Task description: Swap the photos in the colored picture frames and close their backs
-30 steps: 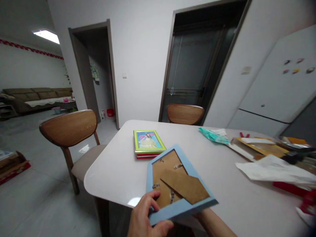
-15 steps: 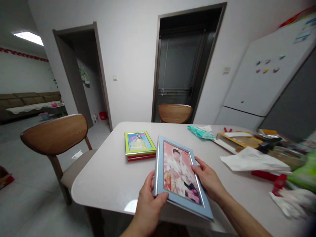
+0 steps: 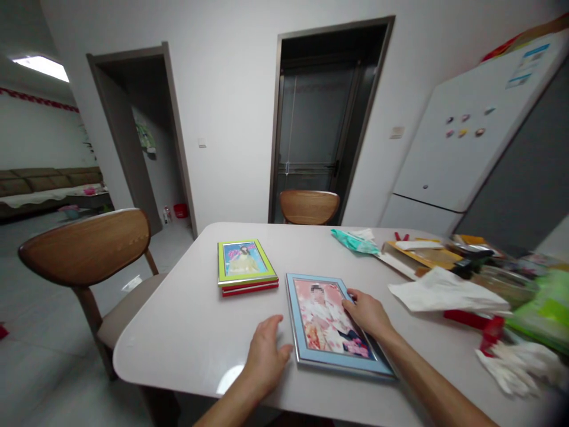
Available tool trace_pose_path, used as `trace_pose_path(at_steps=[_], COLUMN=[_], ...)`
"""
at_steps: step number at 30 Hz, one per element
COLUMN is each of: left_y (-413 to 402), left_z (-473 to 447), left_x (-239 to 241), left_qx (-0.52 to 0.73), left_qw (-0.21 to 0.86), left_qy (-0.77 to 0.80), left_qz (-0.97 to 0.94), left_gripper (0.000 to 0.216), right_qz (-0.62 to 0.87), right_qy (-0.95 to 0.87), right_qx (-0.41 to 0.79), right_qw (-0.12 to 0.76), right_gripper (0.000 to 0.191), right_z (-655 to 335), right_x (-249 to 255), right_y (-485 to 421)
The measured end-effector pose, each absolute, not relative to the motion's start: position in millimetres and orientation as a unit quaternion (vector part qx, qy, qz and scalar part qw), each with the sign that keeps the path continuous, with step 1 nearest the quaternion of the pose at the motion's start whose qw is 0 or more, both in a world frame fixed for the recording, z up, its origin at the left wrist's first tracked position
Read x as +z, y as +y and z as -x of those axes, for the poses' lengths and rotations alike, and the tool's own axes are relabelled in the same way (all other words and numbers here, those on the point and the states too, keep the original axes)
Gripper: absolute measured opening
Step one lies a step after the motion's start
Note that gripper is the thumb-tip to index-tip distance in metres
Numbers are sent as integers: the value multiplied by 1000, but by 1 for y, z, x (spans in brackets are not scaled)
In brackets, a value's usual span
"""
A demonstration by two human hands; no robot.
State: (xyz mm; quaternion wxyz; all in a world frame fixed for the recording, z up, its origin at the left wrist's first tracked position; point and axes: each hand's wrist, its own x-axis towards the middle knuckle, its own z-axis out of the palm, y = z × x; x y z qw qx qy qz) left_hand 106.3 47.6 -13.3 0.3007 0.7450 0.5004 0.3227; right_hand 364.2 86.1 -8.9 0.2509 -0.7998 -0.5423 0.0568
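Observation:
A light-blue picture frame with a pink photo in it lies low at the table's near side, flat or almost flat. My right hand grips its right edge, thumb on the front; the other fingers are partly hidden. Just off the frame's left edge, my left hand is open, fingers apart and holding nothing. Farther left on the table, a green picture frame rests on top of red-edged frames, its photo facing up.
Along the table's right side lie a teal wrapper, a white paper sheet, an open yellow box, white gloves and a green bag. Wooden chairs stand at the left and far side.
The blue picture frame has gone from tilted up in both hands to lower and flatter over the table. My left hand has let go of it; my right hand stays on its edge.

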Motion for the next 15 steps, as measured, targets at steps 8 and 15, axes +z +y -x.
trace_pose_path(at_steps=[8, 15], left_y=[112, 124], left_z=[-36, -23], left_x=[7, 8], left_qx=[364, 354], left_qw=[154, 156], left_qy=[570, 573], left_qz=[-720, -722], left_gripper=[48, 45], right_qz=[684, 699], right_qy=[-642, -547], right_qx=[101, 203], right_qw=[333, 415], right_gripper=[42, 26], right_z=[-253, -215], right_x=[9, 3], right_y=[134, 173])
